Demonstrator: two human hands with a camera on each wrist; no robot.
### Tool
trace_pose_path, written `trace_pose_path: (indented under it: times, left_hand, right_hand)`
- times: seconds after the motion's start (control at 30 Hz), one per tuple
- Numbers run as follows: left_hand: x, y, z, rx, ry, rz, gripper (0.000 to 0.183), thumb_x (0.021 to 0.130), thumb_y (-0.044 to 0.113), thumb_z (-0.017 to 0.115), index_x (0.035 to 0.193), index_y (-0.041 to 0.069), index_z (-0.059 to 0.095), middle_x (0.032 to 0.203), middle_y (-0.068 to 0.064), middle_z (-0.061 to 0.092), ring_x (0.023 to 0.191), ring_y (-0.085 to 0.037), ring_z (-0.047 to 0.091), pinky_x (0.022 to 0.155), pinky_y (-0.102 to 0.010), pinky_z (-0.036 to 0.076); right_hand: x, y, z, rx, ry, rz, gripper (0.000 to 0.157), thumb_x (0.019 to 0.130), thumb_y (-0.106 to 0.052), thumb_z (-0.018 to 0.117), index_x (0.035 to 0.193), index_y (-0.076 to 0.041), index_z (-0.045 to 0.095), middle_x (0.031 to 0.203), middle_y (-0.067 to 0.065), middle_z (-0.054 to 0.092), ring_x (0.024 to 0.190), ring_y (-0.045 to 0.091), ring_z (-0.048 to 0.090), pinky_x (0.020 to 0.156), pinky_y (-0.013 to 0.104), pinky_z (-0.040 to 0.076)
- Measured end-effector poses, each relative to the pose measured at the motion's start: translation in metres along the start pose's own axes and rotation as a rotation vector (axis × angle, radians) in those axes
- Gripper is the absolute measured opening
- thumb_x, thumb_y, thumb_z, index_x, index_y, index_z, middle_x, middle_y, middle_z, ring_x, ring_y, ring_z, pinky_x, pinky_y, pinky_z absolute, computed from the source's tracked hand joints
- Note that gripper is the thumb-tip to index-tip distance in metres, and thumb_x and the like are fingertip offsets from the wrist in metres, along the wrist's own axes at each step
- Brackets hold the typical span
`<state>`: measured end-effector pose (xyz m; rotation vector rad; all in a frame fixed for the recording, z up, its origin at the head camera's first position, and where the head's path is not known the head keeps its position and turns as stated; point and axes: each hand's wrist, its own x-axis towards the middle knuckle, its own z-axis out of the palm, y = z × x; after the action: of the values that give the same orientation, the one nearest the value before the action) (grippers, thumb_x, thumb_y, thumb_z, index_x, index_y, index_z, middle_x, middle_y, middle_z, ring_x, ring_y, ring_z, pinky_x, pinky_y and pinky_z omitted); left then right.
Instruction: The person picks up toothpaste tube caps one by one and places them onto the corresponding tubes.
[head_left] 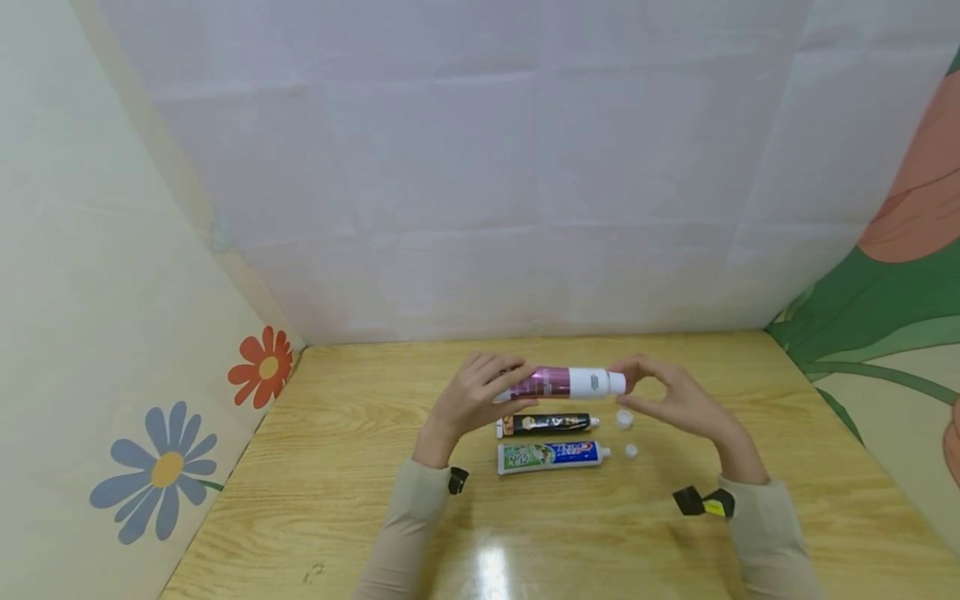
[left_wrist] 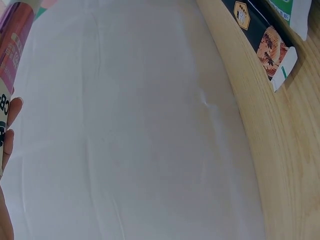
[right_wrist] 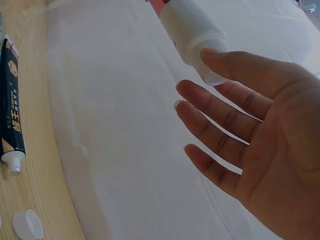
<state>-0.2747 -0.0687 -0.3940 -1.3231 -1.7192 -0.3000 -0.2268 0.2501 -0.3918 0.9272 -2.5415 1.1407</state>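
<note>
Above the table (head_left: 315, 517), fingers (head_left: 493, 365) grip capped tube (head_left: 553, 383)

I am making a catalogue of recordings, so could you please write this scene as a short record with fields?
Left hand: grips the purple-and-white tube
Right hand: thumb and index finger pinch the fitted cap
Held tube: raised off the table, cap end toward the right hand
Lying on table: black tube and green-and-blue tube, side by side, both uncapped
Loose caps: larger white cap near the black tube's nozzle; smaller white cap near the other nozzle
</note>
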Motion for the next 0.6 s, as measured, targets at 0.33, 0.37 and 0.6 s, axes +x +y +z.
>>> trace_pose_path:
  times: [0.33, 0.37, 0.6]
  left_hand:
    - [-0.0002, -0.0004, 0.0007, -0.003, 0.0, 0.005, 0.05, 0.071, 0.036, 0.078, 0.112, 0.01, 0.066, 0.1, -0.005, 0.065, 0.087, -0.016, 0.06, 0.077, -0.027, 0.049]
    - [-0.0002, -0.0004, 0.0008, -0.003, 0.0, 0.004, 0.05, 0.071, 0.036, 0.078, 0.112, 0.01, 0.066, 0.1, -0.005, 0.065, 0.087, -0.016, 0.06, 0.077, -0.027, 0.049]
    - [-0.0003, -0.0009, 0.0014, -0.003, 0.002, -0.001, 0.05, 0.071, 0.038, 0.078, 0.113, 0.011, 0.066, 0.101, -0.004, 0.065, 0.087, -0.016, 0.06, 0.077, -0.027, 0.049]
  right_hand:
    - [-0.0014, -0.0013, 0.0002, -0.012, 0.006, 0.032, 0.036, 0.082, -0.011, 0.07, 0.117, -0.014, 0.06, 0.094, -0.007, 0.063, 0.087, 0.01, 0.058, 0.084, 0.038, 0.045]
    - [-0.0014, -0.0013, 0.0001, -0.018, 0.005, 0.037, 0.036, 0.082, -0.012, 0.069, 0.117, -0.014, 0.06, 0.094, -0.008, 0.063, 0.087, 0.01, 0.058, 0.083, 0.037, 0.046]
    - [-0.0018, -0.001, -0.0013, -0.028, -0.012, 0.051, 0.028, 0.086, -0.017, 0.066, 0.113, -0.015, 0.062, 0.091, -0.011, 0.063, 0.087, 0.006, 0.057, 0.083, 0.037, 0.047]
